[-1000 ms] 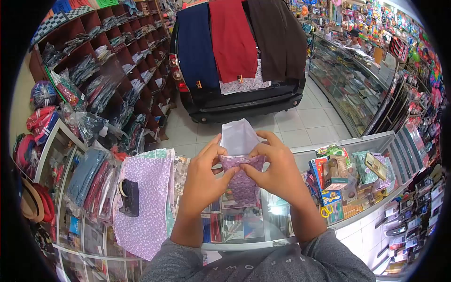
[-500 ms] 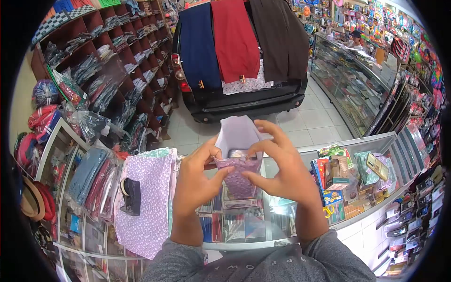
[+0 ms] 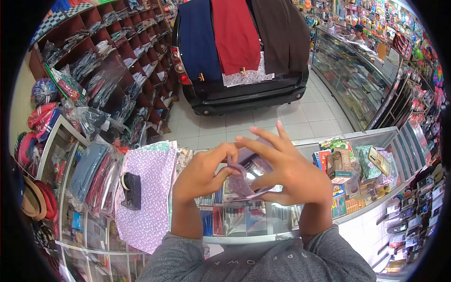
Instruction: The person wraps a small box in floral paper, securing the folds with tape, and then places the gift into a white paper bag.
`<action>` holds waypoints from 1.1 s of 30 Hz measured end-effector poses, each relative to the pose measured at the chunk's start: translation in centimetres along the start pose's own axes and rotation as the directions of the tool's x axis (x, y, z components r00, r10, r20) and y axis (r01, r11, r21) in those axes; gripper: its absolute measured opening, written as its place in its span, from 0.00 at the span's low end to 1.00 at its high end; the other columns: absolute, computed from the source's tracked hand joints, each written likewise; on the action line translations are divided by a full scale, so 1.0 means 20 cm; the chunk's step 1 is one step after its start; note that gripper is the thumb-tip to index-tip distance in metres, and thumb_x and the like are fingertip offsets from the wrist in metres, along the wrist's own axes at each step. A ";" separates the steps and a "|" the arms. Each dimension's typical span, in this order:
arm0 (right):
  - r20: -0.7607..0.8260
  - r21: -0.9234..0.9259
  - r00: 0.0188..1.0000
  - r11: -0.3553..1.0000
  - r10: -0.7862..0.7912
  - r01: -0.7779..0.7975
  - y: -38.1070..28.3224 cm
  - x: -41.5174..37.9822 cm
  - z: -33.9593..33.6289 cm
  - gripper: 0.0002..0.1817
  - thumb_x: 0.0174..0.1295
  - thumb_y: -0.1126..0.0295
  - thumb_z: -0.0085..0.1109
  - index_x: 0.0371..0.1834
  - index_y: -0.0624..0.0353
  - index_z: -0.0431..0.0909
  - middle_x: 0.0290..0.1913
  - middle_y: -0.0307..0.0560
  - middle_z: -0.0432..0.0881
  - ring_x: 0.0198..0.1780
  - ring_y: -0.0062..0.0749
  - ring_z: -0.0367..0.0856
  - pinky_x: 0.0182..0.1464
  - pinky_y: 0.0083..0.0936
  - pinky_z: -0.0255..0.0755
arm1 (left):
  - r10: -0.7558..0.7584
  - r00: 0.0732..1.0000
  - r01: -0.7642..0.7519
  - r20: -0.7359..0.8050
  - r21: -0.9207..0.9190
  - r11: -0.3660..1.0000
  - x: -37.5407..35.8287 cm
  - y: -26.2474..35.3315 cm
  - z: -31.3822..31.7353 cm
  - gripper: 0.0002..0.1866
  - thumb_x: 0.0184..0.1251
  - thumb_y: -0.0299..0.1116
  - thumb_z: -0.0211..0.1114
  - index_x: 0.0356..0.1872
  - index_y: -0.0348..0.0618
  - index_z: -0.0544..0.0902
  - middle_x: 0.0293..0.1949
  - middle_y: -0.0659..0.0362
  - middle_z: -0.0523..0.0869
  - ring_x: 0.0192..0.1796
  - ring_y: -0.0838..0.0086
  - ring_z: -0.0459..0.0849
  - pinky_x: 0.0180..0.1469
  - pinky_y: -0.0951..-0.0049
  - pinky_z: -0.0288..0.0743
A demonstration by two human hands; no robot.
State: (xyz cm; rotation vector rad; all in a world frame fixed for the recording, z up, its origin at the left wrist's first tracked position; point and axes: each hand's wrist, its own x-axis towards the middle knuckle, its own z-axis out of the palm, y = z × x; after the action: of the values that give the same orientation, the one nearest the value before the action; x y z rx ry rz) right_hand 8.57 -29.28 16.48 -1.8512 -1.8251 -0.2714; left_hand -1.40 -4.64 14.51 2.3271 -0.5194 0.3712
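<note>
Between my two hands is a purple floral paper bag [image 3: 240,185], tilted with its mouth turned toward me. Something shiny and clear shows inside it. My left hand [image 3: 202,174] pinches the bag's rim on the left between thumb and fingers. At the right side, my right hand [image 3: 293,174] has its thumb and a finger on either side of the bag's edge, while its other fingers spread over the top. Left of my hands, a black tape dispenser [image 3: 132,191] rests on lilac floral wrapping paper [image 3: 152,207].
The glass counter [image 3: 244,221] holds packets under its top. On its right part stand a small box [image 3: 339,167] and a gold phone-like item [image 3: 378,160]. Plastic-wrapped garments [image 3: 89,176] lie at left. Beyond are a black car [image 3: 244,101] draped with trousers, and a person [image 3: 358,35].
The bag has tipped from upright to tilted, its opening now facing me. My right hand has moved slightly right, its upper fingers spreading out. The left hand has shifted its pinch along the rim.
</note>
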 end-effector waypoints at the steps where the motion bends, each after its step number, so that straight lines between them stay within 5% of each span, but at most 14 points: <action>1: 0.004 0.048 1.000 0.999 0.008 -0.008 0.01 0.00 0.01 0.15 0.43 0.58 0.81 0.32 0.52 0.90 0.80 0.59 0.65 0.82 0.64 0.57 0.75 0.85 0.46 | -0.069 0.997 0.067 -0.023 -0.078 0.995 0.01 0.00 0.02 0.19 0.60 0.20 0.72 0.50 0.40 0.75 0.60 0.47 0.87 0.54 0.50 0.90 0.53 0.60 0.85; 6: -0.076 0.138 0.995 0.989 0.068 -0.057 0.04 -0.01 0.03 0.14 0.40 0.63 0.82 0.32 0.53 0.91 0.79 0.64 0.68 0.79 0.63 0.65 0.76 0.80 0.47 | -0.070 0.994 0.041 -0.089 -0.291 0.956 0.06 -0.04 0.10 0.34 0.64 0.23 0.76 0.67 0.40 0.66 0.62 0.42 0.84 0.62 0.53 0.88 0.66 0.60 0.82; 9: -0.079 0.143 0.991 0.986 0.103 -0.091 0.05 -0.02 0.02 0.15 0.42 0.63 0.81 0.33 0.56 0.90 0.77 0.65 0.69 0.78 0.65 0.67 0.76 0.71 0.55 | -0.224 0.973 0.196 -0.051 -0.328 0.924 0.08 -0.01 0.10 0.41 0.62 0.21 0.77 0.71 0.41 0.61 0.63 0.41 0.84 0.66 0.55 0.86 0.69 0.60 0.79; 14: -0.157 0.055 0.981 0.993 0.110 -0.103 0.03 -0.01 0.04 0.17 0.46 0.63 0.82 0.36 0.59 0.89 0.74 0.65 0.72 0.74 0.66 0.71 0.73 0.57 0.63 | -0.336 0.941 0.297 -0.038 -0.377 0.877 0.09 -0.02 0.13 0.33 0.59 0.21 0.80 0.61 0.39 0.68 0.55 0.46 0.89 0.58 0.63 0.91 0.63 0.64 0.83; 21: -0.230 0.052 0.965 0.991 0.129 -0.120 0.05 -0.01 0.05 0.16 0.47 0.64 0.82 0.36 0.59 0.89 0.70 0.63 0.77 0.69 0.62 0.75 0.69 0.51 0.68 | -0.344 0.938 0.317 -0.046 -0.288 0.903 0.10 -0.07 0.15 0.19 0.60 0.23 0.80 0.43 0.37 0.76 0.44 0.54 0.91 0.50 0.72 0.91 0.60 0.68 0.85; 23: -0.247 0.026 0.957 0.988 0.153 -0.152 0.05 -0.01 0.05 0.16 0.47 0.64 0.82 0.34 0.60 0.89 0.68 0.62 0.79 0.67 0.60 0.76 0.69 0.50 0.68 | -0.299 0.952 0.269 -0.066 -0.286 0.920 0.11 -0.07 0.15 0.20 0.60 0.17 0.77 0.45 0.40 0.74 0.47 0.54 0.92 0.55 0.71 0.91 0.60 0.68 0.85; 30: -0.263 0.054 0.932 0.968 0.251 -0.245 0.05 0.00 0.07 0.12 0.53 0.63 0.78 0.37 0.57 0.90 0.64 0.53 0.81 0.68 0.49 0.75 0.74 0.55 0.61 | -0.393 0.919 0.357 -0.011 -0.394 0.847 0.11 0.00 0.13 0.30 0.62 0.19 0.74 0.65 0.37 0.74 0.56 0.42 0.90 0.62 0.58 0.89 0.66 0.62 0.82; 33: -0.263 0.011 0.918 0.953 0.296 -0.303 0.06 0.00 0.08 0.13 0.53 0.62 0.78 0.38 0.57 0.91 0.62 0.52 0.82 0.68 0.48 0.75 0.75 0.57 0.59 | -0.249 0.968 0.246 0.036 -0.351 0.904 0.08 -0.03 0.12 0.37 0.61 0.17 0.72 0.73 0.35 0.70 0.59 0.39 0.88 0.65 0.56 0.87 0.71 0.60 0.78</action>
State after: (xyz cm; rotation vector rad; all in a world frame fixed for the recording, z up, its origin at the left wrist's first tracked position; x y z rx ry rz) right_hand 9.42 -28.43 14.80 -1.9773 -1.3462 -0.4106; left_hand 0.58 -6.30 13.14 2.0068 -0.2531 0.1518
